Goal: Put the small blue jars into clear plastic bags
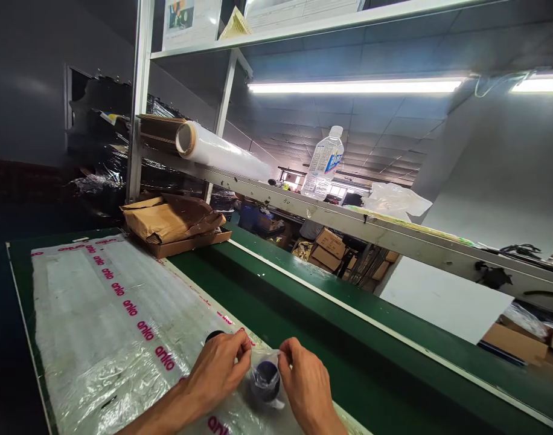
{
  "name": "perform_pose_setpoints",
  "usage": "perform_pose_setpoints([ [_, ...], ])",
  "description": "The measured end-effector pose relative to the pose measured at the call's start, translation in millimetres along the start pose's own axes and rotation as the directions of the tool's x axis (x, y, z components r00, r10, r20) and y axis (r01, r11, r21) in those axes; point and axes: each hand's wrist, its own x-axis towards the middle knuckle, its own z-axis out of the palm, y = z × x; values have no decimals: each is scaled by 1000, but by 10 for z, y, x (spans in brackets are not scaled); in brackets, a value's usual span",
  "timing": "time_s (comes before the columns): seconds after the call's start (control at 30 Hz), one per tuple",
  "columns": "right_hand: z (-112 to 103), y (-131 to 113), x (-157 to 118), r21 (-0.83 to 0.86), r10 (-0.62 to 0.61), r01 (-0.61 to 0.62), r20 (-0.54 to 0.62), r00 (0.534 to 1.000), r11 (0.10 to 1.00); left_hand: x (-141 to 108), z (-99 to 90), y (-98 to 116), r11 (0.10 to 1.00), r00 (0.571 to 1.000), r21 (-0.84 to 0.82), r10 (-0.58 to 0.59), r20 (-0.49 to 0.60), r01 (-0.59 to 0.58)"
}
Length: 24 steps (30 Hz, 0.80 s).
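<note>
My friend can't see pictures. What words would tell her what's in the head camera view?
The left hand and right hand hold a clear bag with a dark round thing inside, above a plastic sheet with pink letters on a green bench. Overhead, a shelf holds a roll of stretch wrap and a water bottle.

Count: two hands (217, 370), one bagged dark item (265, 382), one water bottle (322, 164), one stretch-film roll (217, 151), two fluorescent tubes (355, 86). Cardboard boxes (331, 249): several, exact number unclear.
</note>
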Motion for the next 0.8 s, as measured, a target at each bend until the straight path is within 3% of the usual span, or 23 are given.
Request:
perform_pose_setpoints([
  [0.27,-203,83,-37,-89,20,-17,28,999,996,-55,109,80,995,999,-96,-36,13,37],
  [0.47,-338,140,-33,-28,31,-32,-19,999,999,-56,164,33,980,973,-35,198,119,-195],
  [0.63,-692,336,-199,43,120,-117,-69,990,992,102,256,42,971,980,-200,157,122,-131],
  [0.8,-1004,730,-583,125,254,-245,-62,965,961,278,336,141,937,992,-349,51,115,-7],
])
